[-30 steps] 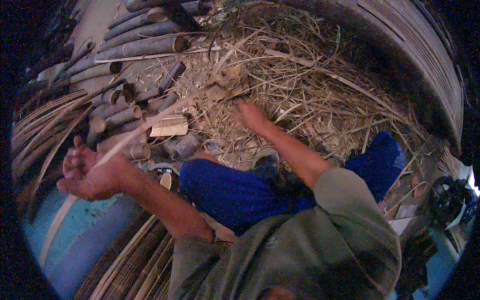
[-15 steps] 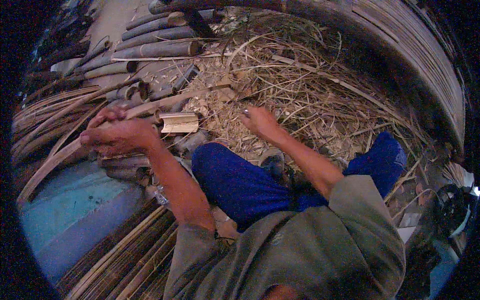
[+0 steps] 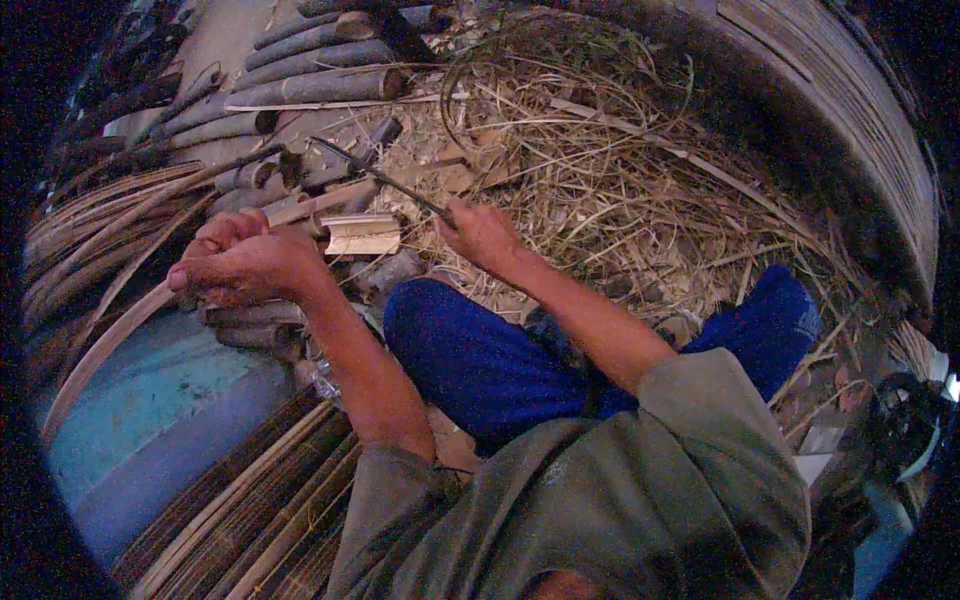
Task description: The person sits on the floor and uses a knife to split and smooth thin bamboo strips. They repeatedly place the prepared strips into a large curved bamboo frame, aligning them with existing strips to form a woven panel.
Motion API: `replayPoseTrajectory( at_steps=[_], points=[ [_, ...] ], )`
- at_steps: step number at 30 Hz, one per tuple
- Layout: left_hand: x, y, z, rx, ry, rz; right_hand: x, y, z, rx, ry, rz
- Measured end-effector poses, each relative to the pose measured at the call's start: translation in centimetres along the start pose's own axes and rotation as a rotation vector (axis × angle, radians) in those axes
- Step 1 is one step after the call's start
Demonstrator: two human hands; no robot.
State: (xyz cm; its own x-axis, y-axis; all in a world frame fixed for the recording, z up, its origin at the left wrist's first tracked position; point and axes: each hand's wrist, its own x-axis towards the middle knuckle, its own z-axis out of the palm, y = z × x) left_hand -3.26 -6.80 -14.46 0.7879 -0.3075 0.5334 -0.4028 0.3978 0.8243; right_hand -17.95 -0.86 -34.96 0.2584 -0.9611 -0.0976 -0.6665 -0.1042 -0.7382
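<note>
My left hand (image 3: 245, 262) is closed around a long, flat bamboo strip (image 3: 98, 352). One end of the strip bends down to the lower left; the other points away toward the shavings. In my right hand (image 3: 485, 240) is the handle of a knife (image 3: 408, 192) with a long, narrow, dark blade. That blade slants up to the left and crosses over the far part of the strip in this view; whether it touches cannot be told. Just under the strip, between my hands, lies a short split bamboo piece (image 3: 362, 238) with a pale inner face.
Bamboo poles (image 3: 320, 88) lie stacked at the far left. A wide heap of shavings and thin strips (image 3: 590, 170) covers the ground ahead. More long strips (image 3: 240, 505) lie bundled at lower left, beside a blue-green surface (image 3: 165, 385). My blue-clad knees (image 3: 470, 350) are bent below my hands.
My right hand has moved left, and the knife blade now shows clearly across the strip. My left hand keeps its grip, with the strip shifted slightly.
</note>
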Motion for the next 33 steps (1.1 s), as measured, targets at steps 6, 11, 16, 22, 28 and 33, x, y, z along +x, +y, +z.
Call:
replayPoseTrajectory(
  at_steps=[6, 11, 16, 22, 28, 33],
  points=[
    [0.8, -0.2, -0.1, -0.068, 0.043, -0.078, 1.3, 12.6, 3.1, -0.035, -0.235, 0.340],
    [0.7, -2.0, -1.5, -0.361, -0.041, -0.171, 0.3, 12.3, 0.1, 0.007, -0.229, 0.219],
    [-1.7, -0.1, -0.2, -0.315, -0.184, -0.149, -2.5, 0.9, -4.8, 0.133, -0.069, -0.022],
    [-2.2, -0.4, 0.1, -0.105, -0.178, -0.084, -2.7, -4.2, -5.1, 0.110, -0.035, -0.085],
    [-0.2, -1.3, -0.3, -0.094, -0.098, -0.082, -0.2, 3.0, 1.0, 0.007, -0.044, 0.016],
    [0.4, -1.2, 0.3, -0.136, -0.007, -0.162, 0.8, 11.7, 4.1, -0.084, -0.039, 0.232]
  ],
)
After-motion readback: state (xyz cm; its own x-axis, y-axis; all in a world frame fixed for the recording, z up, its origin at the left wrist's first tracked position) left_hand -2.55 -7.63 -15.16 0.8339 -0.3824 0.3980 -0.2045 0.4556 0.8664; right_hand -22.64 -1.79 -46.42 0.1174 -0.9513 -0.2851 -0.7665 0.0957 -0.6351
